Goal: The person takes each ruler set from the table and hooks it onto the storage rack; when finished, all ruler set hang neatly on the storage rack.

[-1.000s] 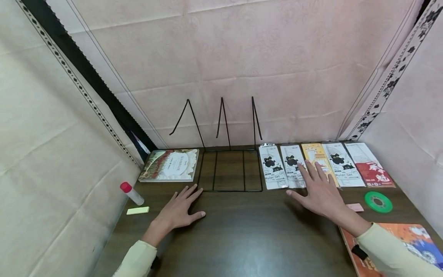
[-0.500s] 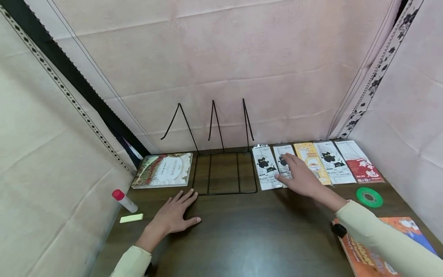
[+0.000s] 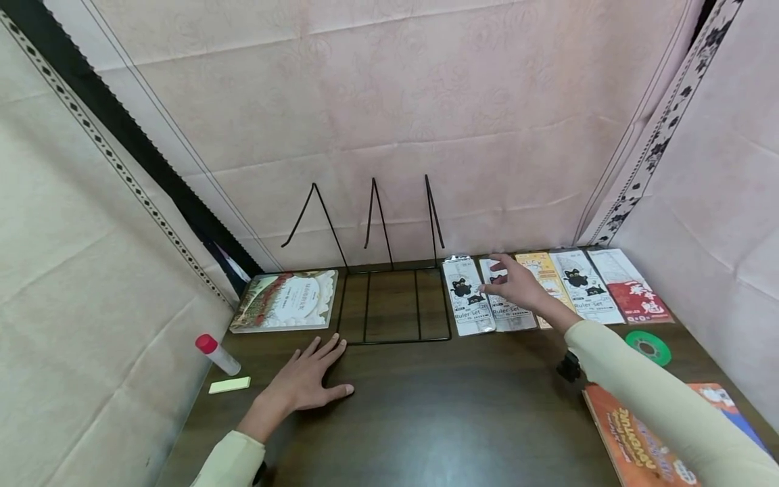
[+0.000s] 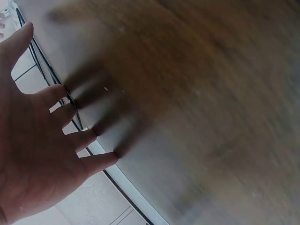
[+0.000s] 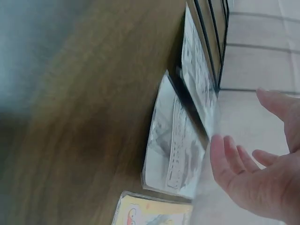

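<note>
A rack point(image 3: 417, 304) sits between a book point(image 3: 286, 302) and ruler packets point(image 3: 467, 297).

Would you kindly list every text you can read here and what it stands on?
"Ruler Set": leftmost white packet.
"Ruler Set": second white packet.
"Ruler Set": third white packet.
Too small or blurred to read: their finer print, yellow packet, red-and-white packet, left book, orange book.

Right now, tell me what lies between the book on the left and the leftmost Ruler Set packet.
In the head view, a black wire rack lies between the book and that packet, table visible between its bars.
</note>
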The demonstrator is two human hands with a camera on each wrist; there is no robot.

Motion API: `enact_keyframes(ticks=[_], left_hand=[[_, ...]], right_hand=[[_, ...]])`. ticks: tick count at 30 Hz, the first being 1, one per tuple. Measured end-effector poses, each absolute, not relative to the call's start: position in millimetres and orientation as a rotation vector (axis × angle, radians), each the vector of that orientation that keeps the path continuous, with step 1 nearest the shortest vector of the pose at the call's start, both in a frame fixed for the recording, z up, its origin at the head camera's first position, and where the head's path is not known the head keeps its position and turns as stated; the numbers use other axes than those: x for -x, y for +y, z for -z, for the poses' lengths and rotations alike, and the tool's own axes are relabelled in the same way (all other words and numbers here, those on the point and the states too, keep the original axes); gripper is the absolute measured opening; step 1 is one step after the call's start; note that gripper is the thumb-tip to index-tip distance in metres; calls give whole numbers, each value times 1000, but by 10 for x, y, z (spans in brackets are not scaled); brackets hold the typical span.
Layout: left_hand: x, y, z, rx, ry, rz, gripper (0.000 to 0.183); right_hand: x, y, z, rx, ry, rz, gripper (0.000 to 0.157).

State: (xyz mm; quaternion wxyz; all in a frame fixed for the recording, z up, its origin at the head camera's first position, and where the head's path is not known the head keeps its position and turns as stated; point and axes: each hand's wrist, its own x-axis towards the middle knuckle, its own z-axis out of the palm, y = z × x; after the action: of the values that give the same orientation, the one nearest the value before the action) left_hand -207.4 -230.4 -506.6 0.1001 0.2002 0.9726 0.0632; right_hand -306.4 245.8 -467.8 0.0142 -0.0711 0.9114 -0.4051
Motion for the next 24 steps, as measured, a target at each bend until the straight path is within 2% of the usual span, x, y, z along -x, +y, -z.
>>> enact_keyframes(ticks=[5, 13, 24], left_hand=[[2090, -2306, 5049, -584, 2854, -202, 92], [2115, -2281, 5063, -607, 2869, -185, 93], [2088, -2264, 5001, -541, 2838, -160, 92]], right_hand=[[3239, 2485, 4731, 129, 2686, 1345, 90], [3396, 2490, 4769, 99, 2625, 1295, 76], [3441, 2398, 4830, 92, 2650, 1102, 84]])
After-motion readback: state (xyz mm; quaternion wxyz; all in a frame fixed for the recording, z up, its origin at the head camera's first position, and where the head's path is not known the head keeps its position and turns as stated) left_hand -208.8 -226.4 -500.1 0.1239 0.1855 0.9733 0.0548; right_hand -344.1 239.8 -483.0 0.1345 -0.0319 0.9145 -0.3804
